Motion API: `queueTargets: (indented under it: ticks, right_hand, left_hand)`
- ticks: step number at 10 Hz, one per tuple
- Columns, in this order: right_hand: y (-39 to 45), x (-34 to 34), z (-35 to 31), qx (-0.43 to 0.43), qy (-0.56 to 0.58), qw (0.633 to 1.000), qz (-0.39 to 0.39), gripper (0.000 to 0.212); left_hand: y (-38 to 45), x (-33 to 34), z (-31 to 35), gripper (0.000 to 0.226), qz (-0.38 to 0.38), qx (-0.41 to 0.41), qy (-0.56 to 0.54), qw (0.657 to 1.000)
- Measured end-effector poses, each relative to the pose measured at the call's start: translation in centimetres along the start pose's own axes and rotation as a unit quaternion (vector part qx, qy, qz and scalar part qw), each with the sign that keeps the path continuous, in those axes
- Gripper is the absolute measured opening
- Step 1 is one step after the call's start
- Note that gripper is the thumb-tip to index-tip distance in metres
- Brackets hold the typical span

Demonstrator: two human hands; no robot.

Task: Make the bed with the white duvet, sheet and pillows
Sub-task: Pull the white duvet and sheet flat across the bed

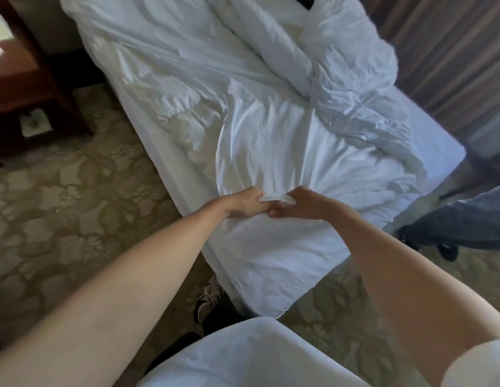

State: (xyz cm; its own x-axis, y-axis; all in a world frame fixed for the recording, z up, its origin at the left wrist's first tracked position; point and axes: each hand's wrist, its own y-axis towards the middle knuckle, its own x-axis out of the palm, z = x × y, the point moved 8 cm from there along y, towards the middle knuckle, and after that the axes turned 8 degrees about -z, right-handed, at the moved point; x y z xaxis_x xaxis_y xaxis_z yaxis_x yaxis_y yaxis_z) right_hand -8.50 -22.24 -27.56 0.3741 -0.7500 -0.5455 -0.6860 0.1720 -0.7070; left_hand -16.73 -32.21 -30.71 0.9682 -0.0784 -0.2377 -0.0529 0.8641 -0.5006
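Note:
A white duvet (pixel 271 141) lies crumpled across the bed, bunched into a thick roll (pixel 341 74) at the far right. Radiating creases run from its near edge, where both hands pinch the fabric side by side. My left hand (pixel 243 203) grips the gathered edge from the left, and my right hand (pixel 301 203) grips it from the right, fingertips almost touching. The white sheet (pixel 165 163) shows along the mattress's left side and at the foot corner (pixel 271 289). I cannot tell a pillow apart from the bunched bedding at the head.
A dark wooden bedside table (pixel 25 79) stands left of the bed on patterned carpet (pixel 61 219). Striped curtains (pixel 452 51) hang at the right. Another person's trouser leg and shoe (pixel 452 227) are at the right. A shoe (pixel 209 300) lies by the bed's foot.

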Motion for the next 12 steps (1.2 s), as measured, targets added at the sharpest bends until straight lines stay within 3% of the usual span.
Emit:
queueTargets:
  ticks: [1, 2, 3, 4, 5, 6, 7, 8, 9, 11, 12]
  right_hand:
    - [-2.4, 1.8, 0.0, 0.017, 0.050, 0.999, -0.004, 0.052]
    - [-4.6, 4.1, 0.1, 0.056, 0.117, 0.991, 0.021, 0.088]
    - [-7.3, 6.7, -0.7, 0.041, 0.049, 0.997, 0.040, 0.063]
    - [-8.6, 8.2, -0.7, 0.024, 0.009, 0.998, 0.061, 0.056]
    - [-9.6, 7.9, -1.0, -0.002, 0.055, 0.996, 0.076, 0.058]
    - [-11.0, 6.9, -0.9, 0.002, 0.011, 0.993, 0.120, 0.059]
    - [-12.2, 6.0, 1.1, 0.001, 0.089, 0.988, 0.127, 0.081]
    - [-13.7, 5.9, 2.2, -0.017, 0.077, 0.990, 0.115, 0.079]
    - [-15.5, 6.0, 2.5, -0.026, 0.029, 0.990, 0.137, 0.076]
    - [-18.5, 7.7, 2.6, -0.029, 0.030, 0.987, 0.158, 0.072]
    - [-19.9, 9.4, 2.3, -0.040, 0.020, 0.987, 0.157, 0.070]
  left_hand:
    - [-2.0, 2.1, 1.0, 0.054, 0.009, -0.024, 0.004, 1.000]
    - [-4.5, 5.1, 0.4, 0.064, 0.036, -0.028, -0.015, 0.999]
    - [-7.2, 8.4, -0.3, 0.065, 0.052, -0.053, -0.007, 0.997]
    - [-9.0, 10.3, -0.2, 0.064, 0.063, -0.063, -0.017, 0.996]
    - [-10.6, 10.4, 0.6, 0.066, 0.124, -0.089, -0.005, 0.988]
    - [-11.3, 11.5, 2.2, 0.061, 0.163, -0.105, -0.008, 0.981]
    - [-11.4, 13.2, 4.9, 0.057, 0.185, -0.128, 0.036, 0.974]
    - [-11.7, 15.0, 7.4, 0.058, 0.205, -0.144, 0.101, 0.963]
    - [-12.6, 16.6, 8.4, 0.060, 0.213, -0.148, 0.091, 0.962]
    - [-15.1, 18.9, 9.0, 0.086, 0.252, -0.160, 0.049, 0.953]
    - [-16.4, 20.3, 9.0, 0.079, 0.261, -0.163, 0.076, 0.948]
